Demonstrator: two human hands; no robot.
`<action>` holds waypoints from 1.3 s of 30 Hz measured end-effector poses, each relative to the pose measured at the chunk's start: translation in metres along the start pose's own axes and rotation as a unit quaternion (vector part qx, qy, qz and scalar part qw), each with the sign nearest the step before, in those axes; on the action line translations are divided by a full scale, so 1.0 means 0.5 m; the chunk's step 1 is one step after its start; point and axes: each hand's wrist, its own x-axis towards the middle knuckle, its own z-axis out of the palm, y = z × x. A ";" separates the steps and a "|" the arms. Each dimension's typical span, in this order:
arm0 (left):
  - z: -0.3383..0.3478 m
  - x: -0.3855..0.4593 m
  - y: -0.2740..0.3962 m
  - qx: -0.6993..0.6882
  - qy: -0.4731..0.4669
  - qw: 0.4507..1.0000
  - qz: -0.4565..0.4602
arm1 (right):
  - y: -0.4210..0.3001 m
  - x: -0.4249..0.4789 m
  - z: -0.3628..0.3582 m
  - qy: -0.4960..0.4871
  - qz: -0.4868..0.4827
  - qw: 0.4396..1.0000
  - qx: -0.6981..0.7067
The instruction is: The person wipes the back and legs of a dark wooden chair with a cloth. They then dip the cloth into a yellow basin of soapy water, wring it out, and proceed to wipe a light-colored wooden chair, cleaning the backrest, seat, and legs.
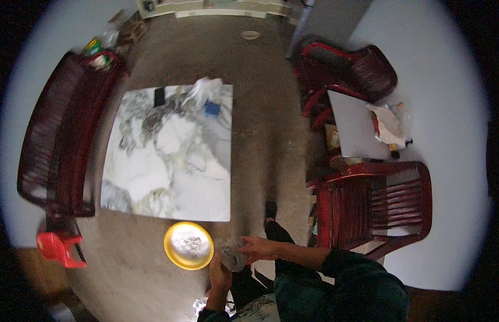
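Observation:
A wadded grey cloth (233, 256) is held between both hands at the lower middle of the head view. My left hand (220, 273) grips its left side from below. On the other side, the fingers of my right hand (259, 248) close on the cloth's upper right edge. Just left of the cloth is a yellow-rimmed basin (167, 251) with something pale and shiny inside; glare hides what it is. Beyond the basin stands a marble-patterned table (173, 161).
On the table are a blue cloth (211, 108), a crumpled clear plastic bag (207, 88) and a black phone-like object (159, 97). A dark red wooden bench (68, 137) stands left, near a red plastic stool (60, 247). Wooden armchairs (378, 205) and a small side table (352, 124) line the right.

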 end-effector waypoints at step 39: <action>0.895 1.275 0.893 0.368 -0.182 0.852 0.323 | -1.277 -0.214 -0.984 0.327 -0.215 0.865 -0.313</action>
